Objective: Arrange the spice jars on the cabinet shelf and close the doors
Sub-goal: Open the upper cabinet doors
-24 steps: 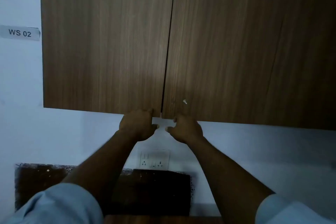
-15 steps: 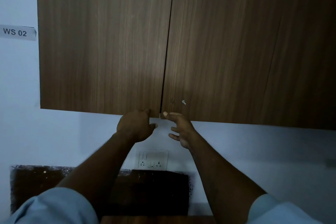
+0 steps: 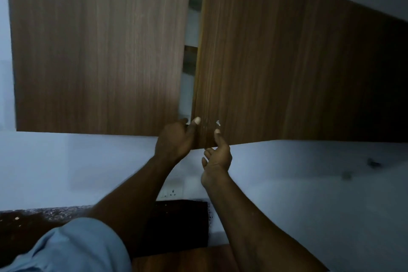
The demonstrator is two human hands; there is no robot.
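The wall cabinet has two wood-grain doors. Its left door (image 3: 99,51) lies flat and closed. Its right door (image 3: 276,62) stands swung a little outward, leaving a narrow gap (image 3: 191,28) where a pale interior and a dark shelf edge show. My left hand (image 3: 174,141) grips the right door's lower inner corner, thumb on its front face. My right hand (image 3: 217,154) hovers just beneath that door's bottom edge, fingers relaxed, one fingertip against the door. No spice jars are visible; the doors hide the cabinet's contents.
Below the cabinet is a white wall with a switch and socket plate (image 3: 173,191). A dark speckled backsplash (image 3: 181,223) sits above a wooden countertop (image 3: 187,258). My light blue sleeve (image 3: 77,247) fills the lower left.
Both doors were closed before. The right door has now swung outward at its inner edge. My left hand moved onto that door's corner, and my right hand's fingers uncurled.
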